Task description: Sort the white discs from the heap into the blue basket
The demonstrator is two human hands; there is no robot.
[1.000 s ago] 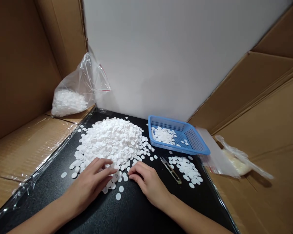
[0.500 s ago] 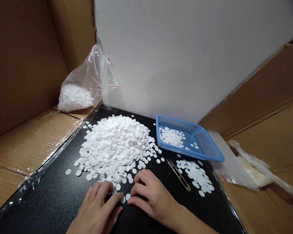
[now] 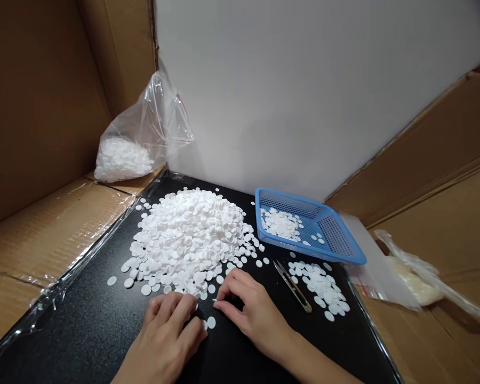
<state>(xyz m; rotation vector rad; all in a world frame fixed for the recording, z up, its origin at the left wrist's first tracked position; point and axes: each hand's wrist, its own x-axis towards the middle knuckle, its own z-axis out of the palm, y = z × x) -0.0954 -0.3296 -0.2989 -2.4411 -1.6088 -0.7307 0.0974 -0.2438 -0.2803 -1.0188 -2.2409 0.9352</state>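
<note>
A large heap of small white round discs [image 3: 192, 229] lies on the black tabletop in front of me. My right hand [image 3: 252, 309] is at the heap's near edge, its thumb and forefinger pinched on the rim of one white disc [image 3: 215, 300]. To its left, my left hand [image 3: 168, 328] rests low with bent fingers drawn together; its fingertips are partly hidden, and what they hold cannot be made out. Between the hands, a loose white disc [image 3: 211, 322] lies flat, with another partly covered by the left thumb.
A blue basket [image 3: 316, 250] with some discs stands at the back right. Thread snips [image 3: 292, 285] lie beside a smaller group of discs [image 3: 324, 288]. A clear bag of white pieces [image 3: 124, 160] sits at the back left, and another plastic bag [image 3: 416, 282] at right.
My right hand has moved slightly away from me and now pinches a tilted disc. My left hand has shifted a little to the right, its fingers closer together.
</note>
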